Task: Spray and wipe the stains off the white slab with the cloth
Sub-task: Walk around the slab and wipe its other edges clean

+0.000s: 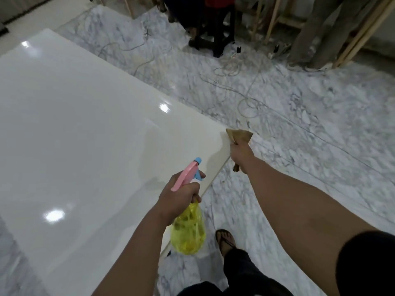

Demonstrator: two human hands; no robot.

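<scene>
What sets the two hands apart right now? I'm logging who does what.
The left hand grips the yellow spray bottle near the body; the right hand reaches farther out, clutching the brown cloth at the white slab corner. Both have fingers curled round their item.
</scene>
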